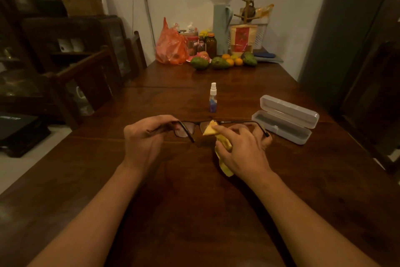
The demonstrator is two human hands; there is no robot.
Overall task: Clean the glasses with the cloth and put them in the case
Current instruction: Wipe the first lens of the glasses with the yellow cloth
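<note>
Yellow cloth (213, 130) against dark-framed glasses (195, 125) lens

No text you can read: red pouch (242, 38) label blurred, spray bottle (213, 98) print too small (dim light).

Spray bottle (213, 98) upright — fruit (223, 62) beyond

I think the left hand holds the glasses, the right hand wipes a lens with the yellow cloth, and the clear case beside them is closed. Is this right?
Not quite. The head view shows the case lying open, its lid tipped back. The rest holds: the left hand holds the glasses and the right hand presses the yellow cloth on a lens.
</note>
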